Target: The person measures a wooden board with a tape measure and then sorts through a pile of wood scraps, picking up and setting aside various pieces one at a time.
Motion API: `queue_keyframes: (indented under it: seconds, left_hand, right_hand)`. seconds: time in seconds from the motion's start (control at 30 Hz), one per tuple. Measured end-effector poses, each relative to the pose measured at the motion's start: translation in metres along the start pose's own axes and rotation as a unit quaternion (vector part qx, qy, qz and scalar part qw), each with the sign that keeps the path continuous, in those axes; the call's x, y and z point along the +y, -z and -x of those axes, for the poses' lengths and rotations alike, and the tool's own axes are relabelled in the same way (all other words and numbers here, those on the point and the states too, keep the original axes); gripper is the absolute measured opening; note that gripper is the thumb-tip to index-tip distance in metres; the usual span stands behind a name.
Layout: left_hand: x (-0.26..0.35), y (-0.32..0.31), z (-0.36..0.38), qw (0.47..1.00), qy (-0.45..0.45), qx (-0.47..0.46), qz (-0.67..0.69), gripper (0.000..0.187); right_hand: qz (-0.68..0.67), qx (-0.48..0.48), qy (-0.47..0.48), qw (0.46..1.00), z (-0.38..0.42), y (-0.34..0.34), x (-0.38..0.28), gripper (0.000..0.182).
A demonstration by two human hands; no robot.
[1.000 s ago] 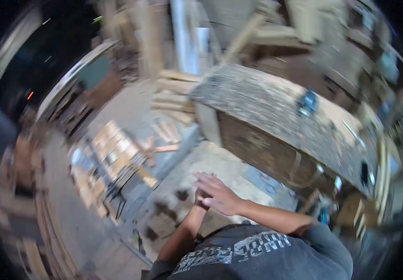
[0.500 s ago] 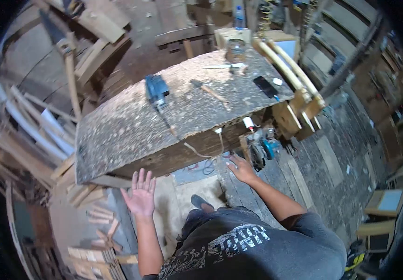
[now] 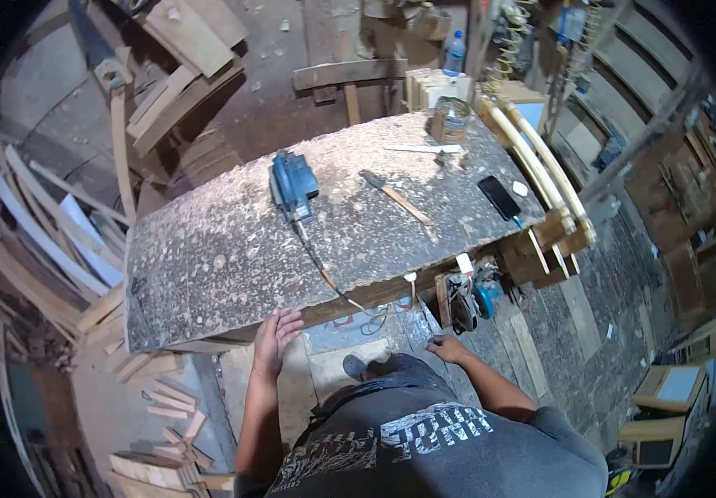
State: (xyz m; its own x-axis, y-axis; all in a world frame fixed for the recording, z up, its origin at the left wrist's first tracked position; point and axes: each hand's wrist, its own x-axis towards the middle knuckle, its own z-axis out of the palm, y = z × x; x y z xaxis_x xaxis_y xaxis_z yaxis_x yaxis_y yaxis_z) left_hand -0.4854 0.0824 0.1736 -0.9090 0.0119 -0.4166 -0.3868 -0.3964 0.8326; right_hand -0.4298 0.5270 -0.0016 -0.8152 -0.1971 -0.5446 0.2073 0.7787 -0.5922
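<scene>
My left hand (image 3: 275,342) is held just in front of the workbench's near edge, palm turned inward and fingers stretched, holding nothing. Lower and to the right, my right hand (image 3: 451,349) hangs near my waist with its fingers loosely apart and nothing visible in it. The speckled workbench (image 3: 208,257) lies before me. On it rest a blue corded power tool (image 3: 293,184), a flat-bladed tool with a wooden handle (image 3: 395,197), and a black phone (image 3: 499,197) with a cable. A small white case (image 3: 520,188) sits beside the phone.
A glass jar (image 3: 449,119) and a thin white strip (image 3: 422,149) lie towards the bench's back. A circular saw (image 3: 463,303) is below its front edge. Curved wooden pieces (image 3: 532,158) lean at the right end. Wood offcuts (image 3: 173,398) litter the floor at left.
My left hand has turned from an outward-facing palm to an inward one. My right hand has dropped lower, closer to my body. The view has shifted slightly, moving the bench lower in frame.
</scene>
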Motion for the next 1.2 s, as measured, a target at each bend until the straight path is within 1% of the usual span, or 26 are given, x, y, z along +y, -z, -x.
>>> queue_keyframes:
  seconds: [0.07, 0.1, 0.13, 0.17, 0.2, 0.23, 0.27, 0.3, 0.33, 0.37, 0.4, 0.43, 0.47, 0.53, 0.6, 0.67, 0.7, 0.73, 0.77, 0.8, 0.83, 0.9, 0.93, 0.97, 1.03, 1.2]
  left_hand:
    - [-0.018, 0.034, -0.009, 0.999, 0.024, 0.024, -0.04, 0.045]
    - [-0.021, 0.044, -0.003, 0.999, -0.016, -0.017, -0.036, 0.044]
    - [-0.083, 0.112, -0.029, 0.973, -0.146, -0.091, -0.155, 0.038]
    - [-0.083, 0.114, -0.018, 0.997, -0.043, -0.02, -0.064, 0.036]
    - [-0.083, 0.108, -0.015, 0.99, 0.053, 0.105, -0.076, 0.035]
    - [-0.103, 0.121, -0.012, 0.994, 0.046, 0.101, -0.024, 0.033]
    - [-0.077, 0.095, 0.027, 0.974, -0.018, 0.181, -0.135, 0.032]
    - [-0.091, 0.1, 0.05, 0.953, -0.189, 0.16, -0.176, 0.033]
    - [-0.126, 0.129, 0.047, 0.853, -0.295, 0.192, -0.385, 0.039]
    - [-0.118, 0.118, 0.065, 0.899, -0.139, 0.283, -0.305, 0.045]
    - [-0.12, 0.112, 0.084, 0.916, -0.047, 0.324, -0.232, 0.049]
    - [-0.099, 0.098, 0.118, 0.905, -0.005, 0.348, -0.245, 0.051]
    - [-0.117, 0.107, 0.134, 0.881, 0.006, 0.38, -0.283, 0.052]
    - [-0.154, 0.123, 0.171, 0.874, 0.022, 0.439, -0.207, 0.052]
    - [-0.204, 0.146, 0.212, 0.835, 0.115, 0.496, -0.208, 0.054]
    - [-0.325, 0.196, 0.24, 0.815, 0.098, 0.566, -0.071, 0.054]
    - [-0.312, 0.178, 0.271, 0.775, 0.166, 0.6, -0.11, 0.049]
    - [-0.35, 0.189, 0.292, 0.786, 0.171, 0.594, -0.015, 0.055]
    - [-0.335, 0.17, 0.32, 0.758, 0.217, 0.604, -0.117, 0.059]
    - [-0.383, 0.188, 0.339, 0.757, 0.272, 0.578, -0.138, 0.062]
    - [-0.433, 0.196, 0.353, 0.724, 0.233, 0.639, -0.12, 0.052]
    - [-0.46, 0.199, 0.386, 0.693, 0.291, 0.644, -0.144, 0.051]
    - [-0.476, 0.202, 0.399, 0.671, 0.326, 0.663, -0.062, 0.053]
    - [-0.504, 0.211, 0.41, 0.682, 0.329, 0.654, -0.013, 0.056]
    - [-0.484, 0.216, 0.434, 0.706, 0.373, 0.596, 0.082, 0.058]
    - [-0.438, 0.275, 0.473, 0.668, 0.326, 0.667, 0.046, 0.056]
  right_hand:
    - [-0.004, 0.027, -0.014, 1.0, -0.001, 0.023, -0.029, 0.042]
    - [-0.009, 0.019, 0.004, 1.0, -0.015, 0.023, -0.021, 0.041]
    - [-0.008, 0.001, 0.036, 0.999, -0.036, 0.022, -0.015, 0.039]
    - [-0.076, -0.051, 0.024, 0.995, -0.038, 0.035, -0.039, 0.045]
    - [-0.081, -0.073, 0.083, 0.991, -0.067, 0.031, -0.025, 0.043]
    - [-0.097, -0.052, 0.121, 0.987, -0.066, 0.037, -0.054, 0.039]
    - [-0.1, -0.1, 0.081, 0.987, -0.073, 0.037, -0.073, 0.034]
    - [-0.157, -0.21, 0.024, 0.965, -0.106, 0.028, -0.061, 0.031]
    - [-0.136, -0.264, 0.033, 0.954, -0.119, 0.024, -0.08, 0.031]
    - [-0.125, -0.305, 0.033, 0.943, -0.123, 0.02, -0.098, 0.031]
    - [-0.114, -0.344, 0.029, 0.931, -0.14, 0.013, -0.106, 0.032]
    - [-0.107, -0.375, 0.024, 0.92, -0.156, 0.003, -0.121, 0.033]
    - [-0.079, -0.394, 0.027, 0.915, -0.158, -0.003, -0.151, 0.034]
    - [-0.053, -0.412, 0.053, 0.908, -0.159, -0.016, -0.215, 0.029]
    - [-0.017, -0.441, 0.099, 0.892, -0.166, -0.037, -0.268, 0.031]
    - [-0.003, -0.446, 0.15, 0.882, -0.165, -0.064, -0.327, 0.029]
    - [0.001, -0.449, 0.159, 0.879, -0.163, -0.082, -0.358, 0.029]
    - [-0.002, -0.441, 0.189, 0.877, -0.16, -0.098, -0.388, 0.028]
    - [-0.004, -0.431, 0.218, 0.876, -0.157, -0.114, -0.417, 0.027]
    - [-0.001, -0.429, 0.226, 0.875, -0.153, -0.134, -0.443, 0.027]
    - [-0.034, -0.428, 0.235, 0.872, -0.148, -0.155, -0.466, 0.027]
    - [-0.058, -0.427, 0.247, 0.868, -0.135, -0.195, -0.508, 0.027]
    - [-0.045, -0.43, 0.22, 0.874, -0.127, -0.215, -0.526, 0.027]
    - [-0.029, -0.431, 0.189, 0.882, -0.12, -0.232, -0.54, 0.026]
    - [-0.007, -0.432, 0.199, 0.88, -0.119, -0.265, -0.555, 0.026]
    - [-0.028, -0.419, 0.201, 0.885, -0.125, -0.323, -0.591, 0.027]
